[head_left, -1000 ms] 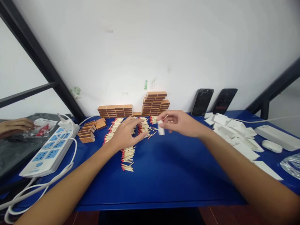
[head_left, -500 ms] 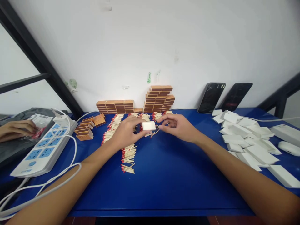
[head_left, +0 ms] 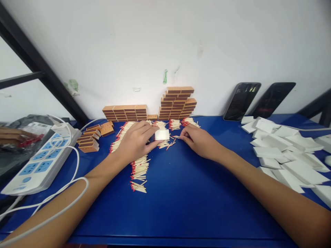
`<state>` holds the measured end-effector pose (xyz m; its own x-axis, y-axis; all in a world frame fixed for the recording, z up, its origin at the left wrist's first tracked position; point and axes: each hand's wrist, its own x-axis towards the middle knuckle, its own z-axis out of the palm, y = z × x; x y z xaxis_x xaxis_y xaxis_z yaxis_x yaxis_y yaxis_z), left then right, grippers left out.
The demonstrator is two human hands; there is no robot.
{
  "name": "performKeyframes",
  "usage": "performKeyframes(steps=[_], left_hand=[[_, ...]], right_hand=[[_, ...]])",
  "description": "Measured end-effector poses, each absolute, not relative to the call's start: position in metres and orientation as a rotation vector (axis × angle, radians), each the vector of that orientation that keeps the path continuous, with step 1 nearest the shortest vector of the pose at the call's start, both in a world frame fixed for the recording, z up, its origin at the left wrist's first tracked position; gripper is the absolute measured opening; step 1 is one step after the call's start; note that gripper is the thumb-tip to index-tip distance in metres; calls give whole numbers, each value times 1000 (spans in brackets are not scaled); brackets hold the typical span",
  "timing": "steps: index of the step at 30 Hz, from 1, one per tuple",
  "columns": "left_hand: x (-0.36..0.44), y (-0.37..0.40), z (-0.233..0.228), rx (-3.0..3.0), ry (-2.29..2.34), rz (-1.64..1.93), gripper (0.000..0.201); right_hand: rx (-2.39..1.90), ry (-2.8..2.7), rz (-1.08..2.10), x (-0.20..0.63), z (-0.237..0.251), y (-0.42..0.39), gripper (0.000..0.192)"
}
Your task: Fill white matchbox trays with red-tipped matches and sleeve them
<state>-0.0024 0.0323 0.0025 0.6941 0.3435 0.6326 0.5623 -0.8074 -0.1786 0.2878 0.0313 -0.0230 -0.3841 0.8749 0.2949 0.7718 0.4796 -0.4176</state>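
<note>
Between the thumb and fingers of my left hand (head_left: 136, 139) is a small white matchbox tray (head_left: 162, 134), held just above the blue table. My right hand (head_left: 201, 142) is a short way to its right, thumb and fingertips pinched on a few matches (head_left: 176, 136) that point toward the tray. Loose red-tipped matches (head_left: 139, 168) lie in rows under and around my left hand. More small heaps of matches (head_left: 175, 124) lie behind the tray, and a few stray sticks (head_left: 170, 144) lie between the hands.
Brown matchbox sleeves (head_left: 125, 112) are stacked along the wall, with a taller stack (head_left: 176, 105) beside them. Loose sleeves (head_left: 88, 146) and a power strip (head_left: 41, 165) with white cables are left. White trays (head_left: 284, 144) pile up right, before two phones (head_left: 241, 101). Another person's hand (head_left: 12, 135) is far left.
My right hand's fingers have closed together and drawn slightly away from the tray with matches in them. The left hand keeps its hold on the tray. The camera view has shifted a little.
</note>
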Motion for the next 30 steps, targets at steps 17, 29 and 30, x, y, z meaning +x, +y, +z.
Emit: performKeyframes(steps=[17,29,30], left_hand=[[11,16,3,-2654,-683,-913,31],[12,16,2,-2674,-706,-991,33],[12,16,2,-2674,-703,-1010,33]], right_hand=[[-1050,-2256,249,261,-8,-2,10],[-1013,-2208,290,258,-7,-6,9],[-1011,-2197,301,258,-6,-6,9]])
